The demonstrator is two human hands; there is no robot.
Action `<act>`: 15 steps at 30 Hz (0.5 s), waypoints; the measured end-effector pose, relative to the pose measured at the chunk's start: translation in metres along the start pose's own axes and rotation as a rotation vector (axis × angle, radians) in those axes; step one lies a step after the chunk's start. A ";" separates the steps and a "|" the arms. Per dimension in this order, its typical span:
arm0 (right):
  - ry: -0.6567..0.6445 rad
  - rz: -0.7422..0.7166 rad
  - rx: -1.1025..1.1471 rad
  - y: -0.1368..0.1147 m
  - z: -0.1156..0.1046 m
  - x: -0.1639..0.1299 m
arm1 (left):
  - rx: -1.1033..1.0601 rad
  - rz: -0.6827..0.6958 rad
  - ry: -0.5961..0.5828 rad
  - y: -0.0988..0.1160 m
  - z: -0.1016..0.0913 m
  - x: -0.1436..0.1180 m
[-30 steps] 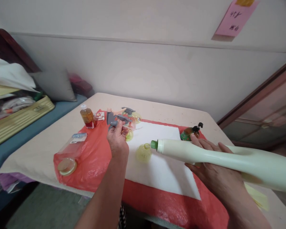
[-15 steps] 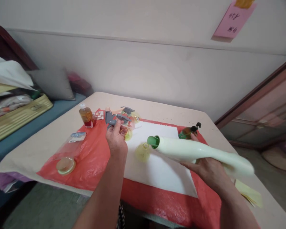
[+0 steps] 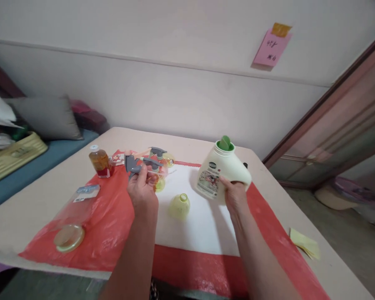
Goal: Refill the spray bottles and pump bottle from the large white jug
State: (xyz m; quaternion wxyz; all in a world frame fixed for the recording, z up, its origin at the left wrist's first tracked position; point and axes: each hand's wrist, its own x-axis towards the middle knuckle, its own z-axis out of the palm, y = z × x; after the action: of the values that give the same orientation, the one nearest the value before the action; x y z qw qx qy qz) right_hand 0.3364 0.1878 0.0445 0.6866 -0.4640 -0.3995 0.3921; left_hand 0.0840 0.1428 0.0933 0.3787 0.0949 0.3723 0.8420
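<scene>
Over the desk (image 3: 206, 148) and its red plastic sheet (image 3: 112, 221), your right hand (image 3: 236, 196) has its grip closed around a pale green detergent bottle (image 3: 220, 168), held upright above the white cloth (image 3: 203, 221); your left hand (image 3: 140, 189) pinches a grey spray trigger (image 3: 131, 163), a yellow funnel (image 3: 179, 205) lying between.

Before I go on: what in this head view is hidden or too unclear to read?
- Left hand: its palm side and its grip on the grey sprayer head face away; the bottle below it is partly covered.
- Pale green jug: its lower side is behind the right hand; label print too small to read.
- Dark object behind the jug: mostly hidden.
- Pink note: writing too small.
</scene>
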 end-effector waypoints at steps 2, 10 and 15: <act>0.000 -0.012 -0.013 0.017 0.017 0.012 | -0.001 -0.004 -0.013 0.000 0.000 0.000; -0.004 -0.005 -0.292 0.056 0.008 -0.001 | 0.011 -0.029 -0.024 0.004 0.000 0.002; -0.077 0.022 -0.478 0.078 0.000 -0.084 | 0.001 -0.028 -0.033 0.005 -0.002 0.002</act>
State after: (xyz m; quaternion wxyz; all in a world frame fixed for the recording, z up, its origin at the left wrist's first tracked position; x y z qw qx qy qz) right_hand 0.2918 0.1324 -0.0454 0.5372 -0.6023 -0.5018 0.3112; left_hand 0.0788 0.1411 0.0958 0.3965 0.1036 0.3676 0.8348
